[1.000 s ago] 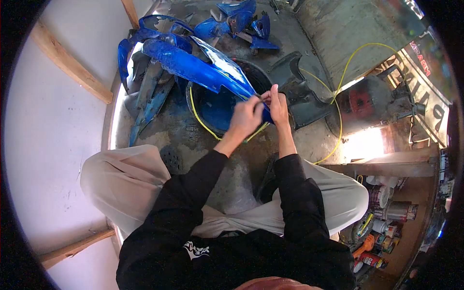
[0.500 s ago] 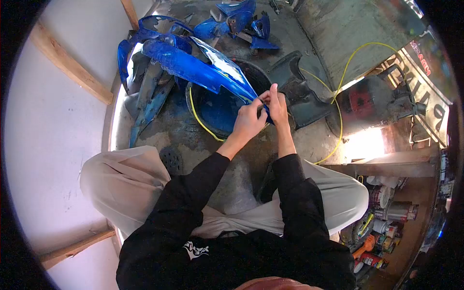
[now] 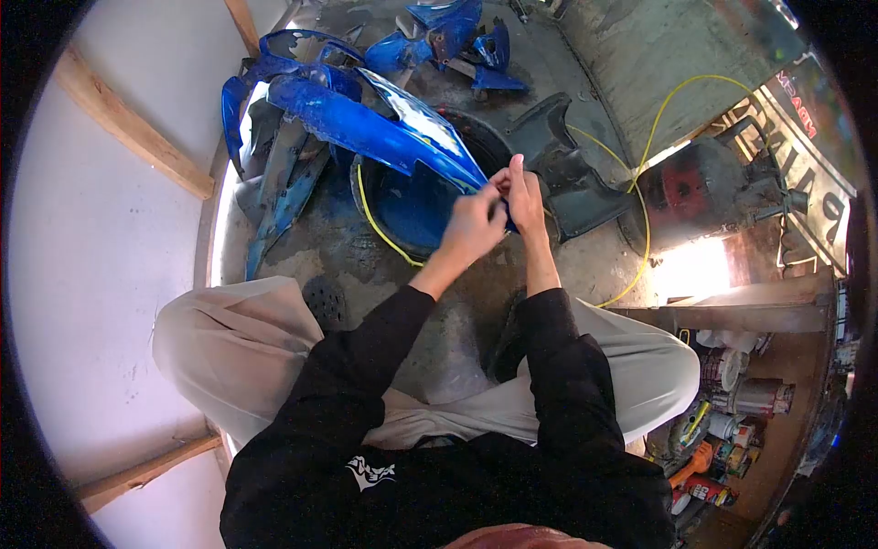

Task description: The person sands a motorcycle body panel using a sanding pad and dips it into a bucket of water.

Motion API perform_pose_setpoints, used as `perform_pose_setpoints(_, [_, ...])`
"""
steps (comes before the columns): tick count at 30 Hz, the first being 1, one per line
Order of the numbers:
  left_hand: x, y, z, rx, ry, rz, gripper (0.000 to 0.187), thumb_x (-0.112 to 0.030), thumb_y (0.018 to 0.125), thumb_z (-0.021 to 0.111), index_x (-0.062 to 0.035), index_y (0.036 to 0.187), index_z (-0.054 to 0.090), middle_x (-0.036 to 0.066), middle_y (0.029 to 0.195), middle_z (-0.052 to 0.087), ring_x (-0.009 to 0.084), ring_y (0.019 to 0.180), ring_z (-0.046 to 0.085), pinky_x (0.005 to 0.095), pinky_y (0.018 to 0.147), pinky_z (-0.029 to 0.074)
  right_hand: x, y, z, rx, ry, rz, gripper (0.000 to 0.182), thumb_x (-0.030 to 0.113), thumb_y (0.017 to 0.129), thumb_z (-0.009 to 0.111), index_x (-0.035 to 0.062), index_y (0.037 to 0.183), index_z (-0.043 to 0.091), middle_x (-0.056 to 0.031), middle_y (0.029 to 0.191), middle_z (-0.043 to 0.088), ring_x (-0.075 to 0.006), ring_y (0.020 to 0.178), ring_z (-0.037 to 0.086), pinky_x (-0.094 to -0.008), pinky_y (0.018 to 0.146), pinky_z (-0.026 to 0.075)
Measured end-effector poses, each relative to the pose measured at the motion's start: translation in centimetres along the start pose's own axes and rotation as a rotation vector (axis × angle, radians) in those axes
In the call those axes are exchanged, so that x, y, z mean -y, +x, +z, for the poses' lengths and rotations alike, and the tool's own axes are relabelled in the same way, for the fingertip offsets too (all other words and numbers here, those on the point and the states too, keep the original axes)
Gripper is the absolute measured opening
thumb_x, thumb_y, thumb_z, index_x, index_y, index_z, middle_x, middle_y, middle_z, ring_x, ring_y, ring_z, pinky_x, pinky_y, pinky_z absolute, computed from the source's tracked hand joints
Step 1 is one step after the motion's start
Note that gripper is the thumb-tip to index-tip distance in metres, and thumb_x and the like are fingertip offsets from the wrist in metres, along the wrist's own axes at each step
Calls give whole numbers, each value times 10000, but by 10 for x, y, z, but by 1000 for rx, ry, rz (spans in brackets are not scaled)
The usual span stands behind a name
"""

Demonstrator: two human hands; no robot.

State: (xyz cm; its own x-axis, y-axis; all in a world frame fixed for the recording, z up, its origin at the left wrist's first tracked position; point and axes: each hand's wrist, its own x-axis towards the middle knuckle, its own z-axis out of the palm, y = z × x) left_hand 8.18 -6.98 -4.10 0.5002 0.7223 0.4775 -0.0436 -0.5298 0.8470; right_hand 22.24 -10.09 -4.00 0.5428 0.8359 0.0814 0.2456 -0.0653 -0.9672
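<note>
A long glossy blue motorcycle body panel (image 3: 366, 133) slants over a black tub (image 3: 402, 210), its narrow tip toward me. At that tip my right hand (image 3: 524, 199) is closed on the panel, one digit pointing up. My left hand (image 3: 473, 229) is beside it, touching the tip's left side. Its fingers are curled and slightly blurred around something small and dark that I cannot make out. The hands nearly meet, and the fingertips partly hide the panel's end.
More blue panels (image 3: 448, 41) lie on the floor at the back. A dark plastic part (image 3: 572, 178) sits right of the tub. A yellow hose (image 3: 647, 215) runs past a compressor tank (image 3: 686, 201). Cans (image 3: 759, 396) fill a shelf at lower right. A white wall (image 3: 91, 256) stands left.
My left hand has shifted slightly at the panel's tip and is now blurred. My right hand and the panel stay almost in place.
</note>
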Motion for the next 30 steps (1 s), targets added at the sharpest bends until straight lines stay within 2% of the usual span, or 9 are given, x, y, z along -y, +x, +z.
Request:
perform_pose_setpoints(8, [42, 42, -63, -267, 64, -131, 134, -102, 895, 664, 19, 841, 646, 193, 703, 667, 317, 634, 691, 411, 608, 517, 3, -3, -1, -16, 40, 17, 845, 623, 1087, 328, -48, 762, 727, -95, 678, 666, -180, 643, 607, -332, 660, 479])
perform_pose_setpoints(11, [50, 47, -70, -372, 157, -75, 145, -99, 892, 655, 16, 812, 620, 204, 699, 668, 341, 657, 708, 445, 609, 518, 5, -1, 1, 4, -15, -9, 856, 628, 1085, 319, -46, 756, 732, -93, 669, 668, -178, 644, 608, -334, 657, 476])
perform_pose_setpoints(14, [23, 22, -33, -120, 105, -136, 112, -96, 865, 665, 14, 871, 644, 229, 797, 696, 373, 745, 723, 450, 683, 547, -1, 1, -1, -3, -31, 6, 856, 627, 1086, 319, -44, 753, 732, -88, 661, 665, -172, 646, 610, -335, 649, 474])
perform_pose_setpoints(16, [4, 3, -5, 18, 6, 42, 135, -103, 847, 692, 8, 917, 658, 228, 782, 674, 435, 743, 686, 450, 690, 546, -5, 3, -1, 7, 33, 5, 849, 628, 1086, 324, -40, 755, 730, -87, 664, 663, -168, 644, 609, -339, 642, 473])
perform_pose_setpoints(21, [22, 17, -25, -93, 37, 26, 115, -104, 852, 698, 6, 869, 670, 177, 772, 693, 231, 696, 701, 381, 670, 537, -2, -2, -3, -9, 44, 42, 865, 647, 1080, 317, -41, 751, 726, -88, 673, 666, -159, 642, 610, -333, 637, 471])
perform_pose_setpoints(26, [51, 53, -80, -278, -121, -296, 131, -103, 864, 691, 21, 830, 665, 178, 696, 698, 247, 606, 714, 390, 596, 550, 6, -4, 0, 0, 0, 14, 867, 658, 1075, 320, -42, 764, 726, -86, 674, 664, -161, 657, 622, -323, 643, 478])
perform_pose_setpoints(28, [40, 44, -64, -240, 104, -141, 128, -108, 861, 685, 5, 826, 635, 228, 725, 685, 348, 672, 725, 436, 617, 541, 5, -2, 2, -10, -5, 15, 867, 659, 1075, 320, -41, 764, 727, -85, 673, 664, -162, 655, 620, -324, 643, 478])
perform_pose_setpoints(29, [35, 32, -47, -208, 147, -67, 130, -126, 868, 687, 1, 851, 671, 182, 726, 693, 252, 642, 717, 405, 640, 550, 5, -1, 2, -22, -17, 18, 867, 659, 1074, 320, -40, 763, 728, -85, 673, 663, -164, 654, 617, -325, 643, 477])
perform_pose_setpoints(30, [25, 21, -30, -151, 157, 16, 127, -120, 855, 682, 6, 856, 662, 209, 756, 698, 311, 686, 728, 422, 669, 556, 2, -1, 1, -20, -19, 20, 867, 659, 1074, 320, -40, 763, 728, -85, 673, 663, -164, 654, 617, -325, 643, 477])
